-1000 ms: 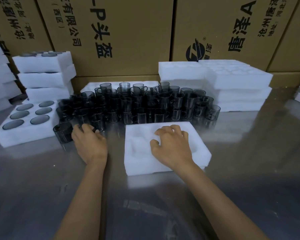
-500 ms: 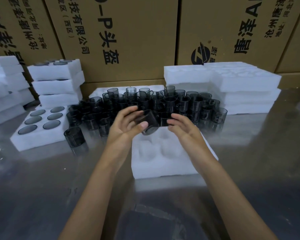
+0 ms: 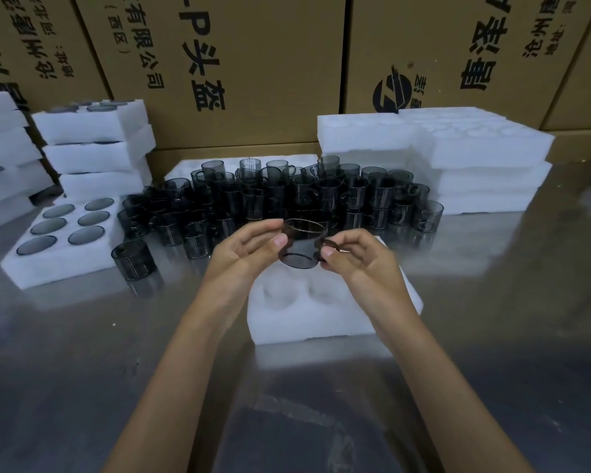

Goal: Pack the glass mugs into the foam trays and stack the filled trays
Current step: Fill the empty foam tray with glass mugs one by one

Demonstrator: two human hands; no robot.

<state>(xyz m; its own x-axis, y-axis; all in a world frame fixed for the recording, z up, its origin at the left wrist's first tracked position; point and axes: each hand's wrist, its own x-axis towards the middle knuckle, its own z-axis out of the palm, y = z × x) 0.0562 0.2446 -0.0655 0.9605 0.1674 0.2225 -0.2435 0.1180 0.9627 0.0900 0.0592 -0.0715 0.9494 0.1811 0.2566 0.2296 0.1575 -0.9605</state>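
Mug [image 3: 301, 244] now upright between both hands, over empty foam tray [image 3: 325, 319].
Tilted half a second ago; left hand [image 3: 243, 254] holds its wall, right hand [image 3: 359, 257] pinches its handle; pockets directly below grip, ready for insertion.

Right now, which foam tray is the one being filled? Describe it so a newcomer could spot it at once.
Start from the big cluster of dark smoked-glass mugs in the middle of the shiny metal table. Just in front of it, under both hands, lies a white foam tray. Unlike the white six-pocket foam tray at the left, whose pockets all hold mugs, its visible pockets are empty, and it lies alone, unstacked.
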